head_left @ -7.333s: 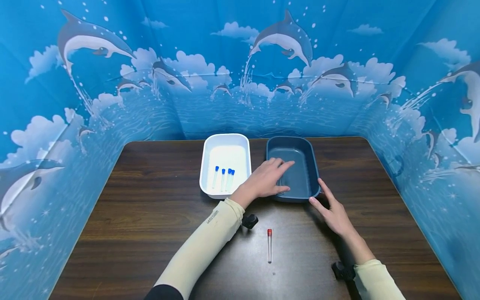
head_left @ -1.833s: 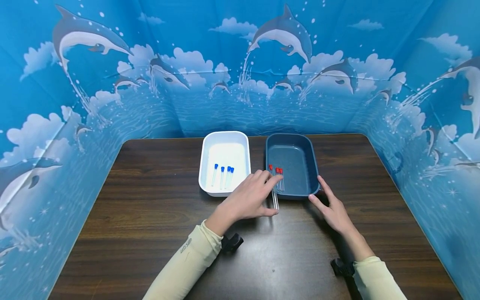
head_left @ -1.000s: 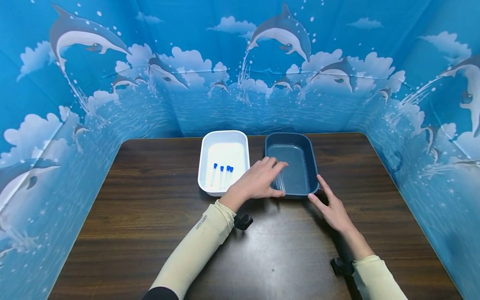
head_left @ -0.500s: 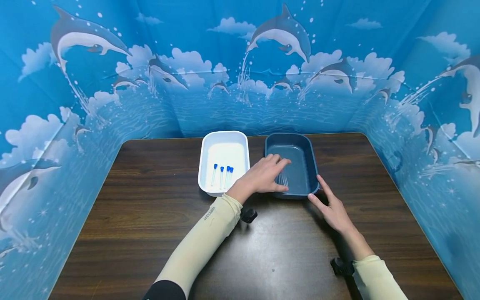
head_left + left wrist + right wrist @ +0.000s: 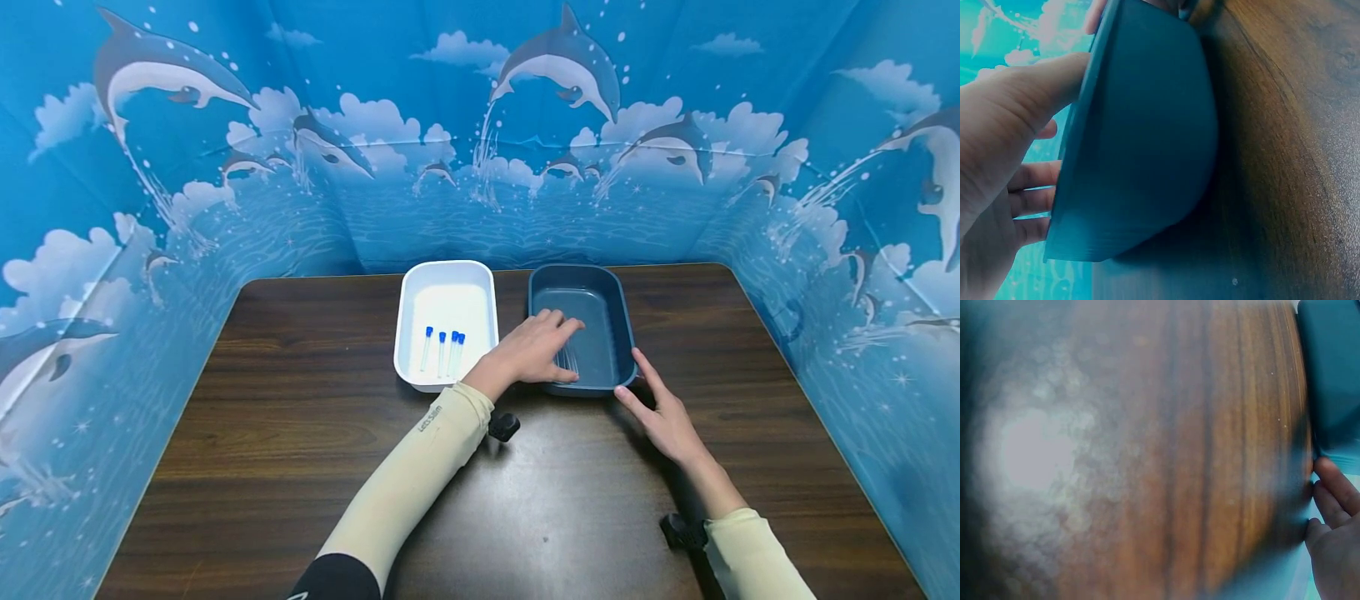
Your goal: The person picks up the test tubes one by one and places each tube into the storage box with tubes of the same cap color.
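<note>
In the head view my left hand reaches over the near left part of a dark blue tray. Several clear test tubes show in the gap between its thumb and fingers, their caps hidden under the hand. I cannot tell whether the fingers grip one. The left wrist view has the thumb of the left hand across the rim of the tray, with the other fingers beyond. My right hand rests thumb and extended fingers at the tray's near right corner.
A white tray stands left of the dark one, holding several blue-capped test tubes. Both stand near the back edge of the dark wooden table. A dolphin-print curtain hangs around the table's back and sides.
The red-capped test tube left the table's front; the left hand then carried a tube up into the dark tray and shifted slightly right. The right hand stayed at the tray's corner.
</note>
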### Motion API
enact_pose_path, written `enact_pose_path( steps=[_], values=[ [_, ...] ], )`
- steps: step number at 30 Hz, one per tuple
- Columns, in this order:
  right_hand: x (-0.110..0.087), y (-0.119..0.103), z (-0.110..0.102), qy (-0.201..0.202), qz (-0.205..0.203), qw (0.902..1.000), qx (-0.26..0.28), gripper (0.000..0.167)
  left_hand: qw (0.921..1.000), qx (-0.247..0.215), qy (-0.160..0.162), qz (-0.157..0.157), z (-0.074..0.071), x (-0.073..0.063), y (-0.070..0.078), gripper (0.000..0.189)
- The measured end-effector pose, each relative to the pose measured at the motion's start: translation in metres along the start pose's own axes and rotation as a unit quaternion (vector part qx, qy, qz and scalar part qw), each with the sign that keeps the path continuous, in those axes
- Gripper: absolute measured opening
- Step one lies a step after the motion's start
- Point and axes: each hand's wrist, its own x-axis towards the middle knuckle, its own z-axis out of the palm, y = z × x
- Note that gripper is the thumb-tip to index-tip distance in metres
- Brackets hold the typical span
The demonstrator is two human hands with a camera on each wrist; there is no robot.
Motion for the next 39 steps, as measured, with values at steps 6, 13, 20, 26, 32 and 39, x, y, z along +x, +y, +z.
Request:
enact_pose_path(
  steps=[6,13,20,26,32,39],
  values=[
    [0.0,0.001,0.0,0.0,-0.001,1.0,0.003,0.072,0.9999,0.008,-0.013,-0.004,0.004,0.005,-0.002,0.079],
    [-0.001,0.0,0.0,-0.001,0.0,1.0,0.007,0.072,0.9996,0.018,-0.021,-0.007,0.009,0.011,-0.002,0.078],
    [-0.001,0.0,0.0,-0.003,0.003,0.9999,0.01,0.073,0.999,0.023,-0.035,-0.016,0.012,0.015,-0.002,0.077],
    [-0.001,0.0,0.0,-0.002,0.001,0.9999,0.011,0.072,0.9981,0.039,-0.044,-0.019,0.015,0.019,-0.003,0.077],
    [-0.001,0.002,0.0,-0.002,-0.004,0.9999,0.014,0.072,0.9962,0.057,-0.061,-0.023,0.015,0.022,-0.002,0.076],
    [-0.001,0.002,-0.001,0.001,-0.005,0.9999,0.015,0.072,0.9937,0.076,-0.076,-0.031,0.015,0.027,0.0,0.076]
  ],
)
